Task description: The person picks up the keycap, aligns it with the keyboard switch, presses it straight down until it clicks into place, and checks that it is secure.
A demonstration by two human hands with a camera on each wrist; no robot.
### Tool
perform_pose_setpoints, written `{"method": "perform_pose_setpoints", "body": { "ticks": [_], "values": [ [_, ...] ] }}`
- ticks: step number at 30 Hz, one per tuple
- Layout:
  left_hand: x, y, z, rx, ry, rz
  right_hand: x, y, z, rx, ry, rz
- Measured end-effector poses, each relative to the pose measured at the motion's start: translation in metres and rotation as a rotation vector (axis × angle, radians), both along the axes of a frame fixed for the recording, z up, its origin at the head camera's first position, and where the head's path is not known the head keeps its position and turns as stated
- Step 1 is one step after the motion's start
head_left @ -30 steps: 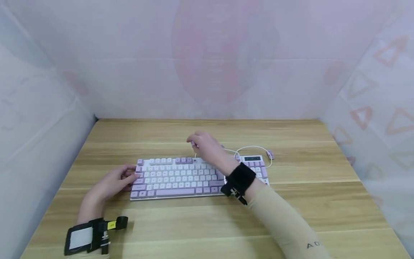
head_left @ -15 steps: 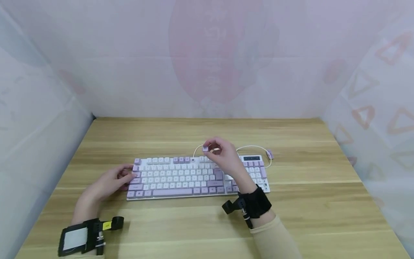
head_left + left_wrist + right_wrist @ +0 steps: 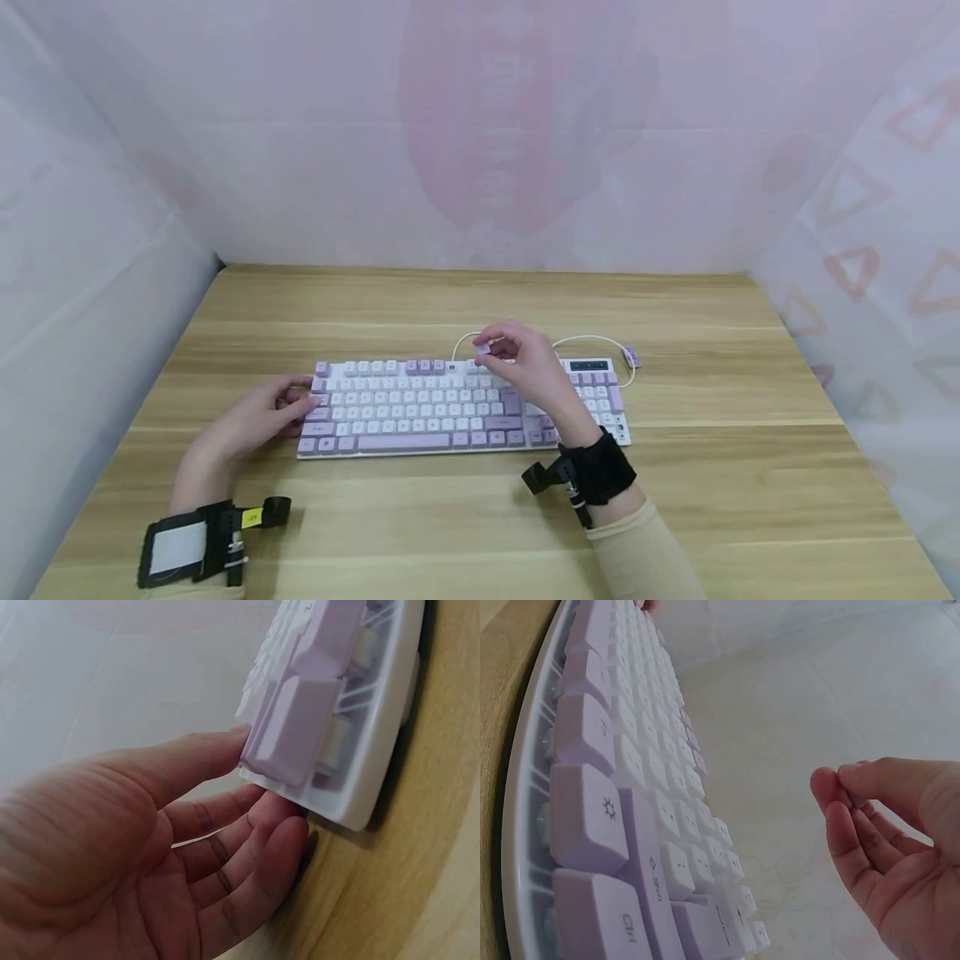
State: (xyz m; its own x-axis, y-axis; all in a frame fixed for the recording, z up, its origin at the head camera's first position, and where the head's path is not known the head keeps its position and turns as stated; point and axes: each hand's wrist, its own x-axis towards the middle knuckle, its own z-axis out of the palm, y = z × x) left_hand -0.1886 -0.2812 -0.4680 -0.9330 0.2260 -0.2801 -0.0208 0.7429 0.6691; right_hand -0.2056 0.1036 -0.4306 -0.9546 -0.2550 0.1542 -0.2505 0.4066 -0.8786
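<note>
A white and lilac keyboard (image 3: 420, 412) lies flat on the wooden table. My left hand (image 3: 251, 417) holds its left edge; in the left wrist view the thumb presses a lilac key (image 3: 289, 731) from the side and the curled fingers sit at the lower edge. Over the keyboard's back rows, my right hand (image 3: 531, 367) pinches a small lilac keycap (image 3: 483, 348) between thumb and fingertips. In the right wrist view the fingertips hide most of that keycap. One spot (image 3: 452, 367) in the top row, right of three lilac keys, looks dark and bare.
A white cable (image 3: 588, 337) loops behind the keyboard's back edge. By the loop at the right lies a small lilac piece (image 3: 632, 357). Fabric walls (image 3: 495, 192) with faded prints enclose the table (image 3: 375, 517) at the back and sides.
My right hand has come right and toward me from behind the keyboard, turning so the pinched keycap shows. Over the last half second it barely moves. My left hand stays on the keyboard's edge.
</note>
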Motion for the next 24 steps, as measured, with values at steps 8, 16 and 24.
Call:
{"method": "perform_pose_setpoints", "body": {
  "ticks": [8, 16, 24],
  "values": [
    [0.002, 0.003, 0.006, -0.007, -0.016, 0.008, 0.0, 0.0, -0.003, 0.103, 0.084, -0.044],
    [-0.001, 0.003, 0.004, 0.003, -0.032, 0.0, 0.001, -0.005, -0.006, 0.188, 0.148, 0.021],
    [-0.002, 0.001, 0.001, 0.004, -0.03, -0.008, -0.007, -0.013, -0.014, 0.273, 0.112, 0.059]
  ]
}}
